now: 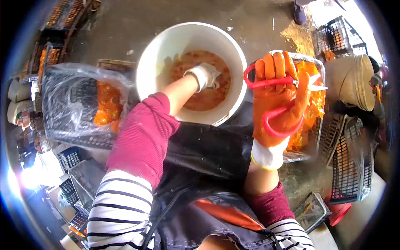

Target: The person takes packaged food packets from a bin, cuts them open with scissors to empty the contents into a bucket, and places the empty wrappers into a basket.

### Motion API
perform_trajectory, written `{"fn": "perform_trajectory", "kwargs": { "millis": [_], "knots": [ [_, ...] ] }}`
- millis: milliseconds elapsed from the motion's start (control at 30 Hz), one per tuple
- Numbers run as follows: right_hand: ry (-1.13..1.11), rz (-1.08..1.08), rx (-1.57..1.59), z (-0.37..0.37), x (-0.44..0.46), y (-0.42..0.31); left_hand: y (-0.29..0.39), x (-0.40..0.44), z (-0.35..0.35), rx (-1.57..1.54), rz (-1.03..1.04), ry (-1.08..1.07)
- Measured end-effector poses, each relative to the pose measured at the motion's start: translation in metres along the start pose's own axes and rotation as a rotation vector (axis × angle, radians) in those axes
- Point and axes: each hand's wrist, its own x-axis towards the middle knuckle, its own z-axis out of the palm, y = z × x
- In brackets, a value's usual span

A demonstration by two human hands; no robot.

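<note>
My left hand (206, 77), in a white glove, reaches down into a large white bucket (152, 68). Orange-brown small pieces (204, 102) cover the bucket's bottom, just under the glove. How its fingers are set is hard to make out. My right hand (273, 98), in an orange glove with a white cuff, is raised palm up to the right of the bucket. It grips scissors (278, 82) with red handles; the blades point right and are parted. Behind this hand stands a plastic-lined crate holding orange pieces (313, 98).
Left of the bucket, a dark crate lined with clear plastic (68, 104) holds orange pieces (109, 104). Pale buckets (348, 81) and black crates (349, 166) stand at the right. More crates line the left side. Another person's shoe (299, 13) shows at the top.
</note>
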Motion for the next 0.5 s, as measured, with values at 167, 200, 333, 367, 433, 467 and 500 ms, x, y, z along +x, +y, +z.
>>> {"fn": "perform_trajectory", "kwargs": {
  "millis": [167,200,333,367,433,467,500],
  "knots": [
    [0.165,0.101,-0.039,0.027,0.012,0.012,-0.001,0.075,0.083,0.175,0.227,0.211],
    [0.055,0.161,0.025,0.024,0.013,0.012,-0.007,0.080,0.094,0.099,0.266,0.342],
    [0.263,0.169,-0.121,0.033,0.005,0.017,-0.035,0.027,0.044,-0.274,-0.049,0.322],
    [0.230,0.171,-0.113,0.023,0.002,0.016,-0.033,-0.013,0.001,-0.442,-0.142,0.215],
    [-0.087,0.225,0.136,-0.004,0.003,0.017,-0.057,-0.053,-0.008,-0.821,-0.041,0.296],
    [-0.193,0.213,0.236,-0.008,0.005,0.022,-0.083,-0.056,0.011,-1.036,0.151,0.475],
    [-0.178,0.193,0.272,-0.007,0.002,0.024,-0.084,-0.074,-0.004,-1.181,0.151,0.515]
  ]
}}
